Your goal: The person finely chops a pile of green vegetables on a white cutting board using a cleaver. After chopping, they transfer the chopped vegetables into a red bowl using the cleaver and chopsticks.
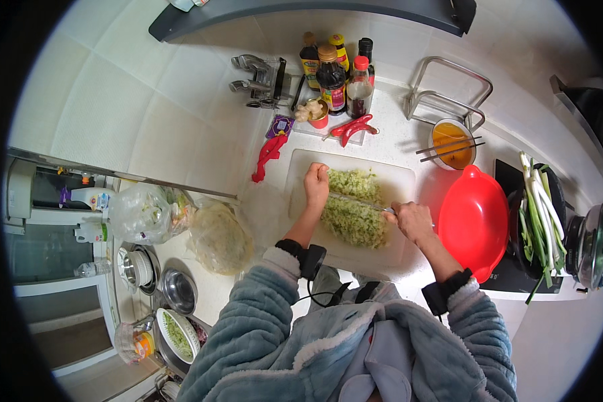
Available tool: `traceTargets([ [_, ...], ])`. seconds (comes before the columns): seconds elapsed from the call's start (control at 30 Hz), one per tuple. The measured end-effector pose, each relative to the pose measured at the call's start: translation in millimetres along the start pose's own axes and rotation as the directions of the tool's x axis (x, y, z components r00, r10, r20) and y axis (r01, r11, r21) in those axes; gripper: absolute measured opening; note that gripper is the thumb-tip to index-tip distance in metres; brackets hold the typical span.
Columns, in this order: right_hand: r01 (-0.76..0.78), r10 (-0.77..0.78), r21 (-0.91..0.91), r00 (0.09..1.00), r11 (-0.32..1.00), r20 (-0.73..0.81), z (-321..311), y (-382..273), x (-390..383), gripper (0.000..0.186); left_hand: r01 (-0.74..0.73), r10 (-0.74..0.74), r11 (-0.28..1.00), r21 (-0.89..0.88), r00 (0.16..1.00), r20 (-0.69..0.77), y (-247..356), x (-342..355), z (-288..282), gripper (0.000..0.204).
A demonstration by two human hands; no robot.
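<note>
A knife [360,201] lies across a mound of finely chopped pale green vegetable [355,226] on a white cutting board [301,163]. My right hand [412,220] is wrapped round its handle, to the right of the mound. At the blade's far left end, my left hand [317,183] is closed, its fingers curled at the tip. The blade crosses the middle of the mound, with chopped bits on both sides of it.
Right of the board is a red plastic basin [474,224], then scallions [541,218] over a pan. Chopsticks rest on a bowl of orange liquid [452,144]. Behind the board are sauce bottles [331,77], red chillies [352,128] and a knife rack [261,82]. Plastic bags [220,236] lie left.
</note>
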State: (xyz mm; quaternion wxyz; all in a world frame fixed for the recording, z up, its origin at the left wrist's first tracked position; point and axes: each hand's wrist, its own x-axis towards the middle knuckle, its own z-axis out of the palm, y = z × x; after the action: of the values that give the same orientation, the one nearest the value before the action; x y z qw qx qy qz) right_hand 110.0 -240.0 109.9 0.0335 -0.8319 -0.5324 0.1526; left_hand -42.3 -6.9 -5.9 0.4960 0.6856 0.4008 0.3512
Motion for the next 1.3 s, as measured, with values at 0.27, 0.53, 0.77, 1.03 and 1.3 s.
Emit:
traceTargets([
  [0.27,-0.036,0.036,-0.006,0.999,0.999,-0.006,-4,-3,0,0.048,0.083,-0.082,0.988,-0.132,0.997,0.010,20,13,0,0.012],
  [0.53,-0.068,0.070,0.052,0.997,0.996,-0.038,-1,-7,0,0.047,0.010,-0.010,1.000,0.003,1.000,-0.028,12,22,14,0.011],
  [0.77,-0.118,0.119,0.047,0.992,0.992,-0.032,-6,-12,-2,0.045,0.018,-0.025,0.998,0.066,0.993,0.114,19,31,19,0.011],
  [1.03,-0.153,0.154,0.048,0.988,0.987,-0.027,-4,-8,-1,0.050,-0.214,0.209,0.975,0.054,0.974,0.084,17,39,28,0.012],
  [1.3,-0.178,0.179,0.087,0.984,0.980,-0.007,-6,-24,-24,0.048,-0.042,0.046,0.999,-0.026,0.983,0.176,7,21,23,0.011],
])
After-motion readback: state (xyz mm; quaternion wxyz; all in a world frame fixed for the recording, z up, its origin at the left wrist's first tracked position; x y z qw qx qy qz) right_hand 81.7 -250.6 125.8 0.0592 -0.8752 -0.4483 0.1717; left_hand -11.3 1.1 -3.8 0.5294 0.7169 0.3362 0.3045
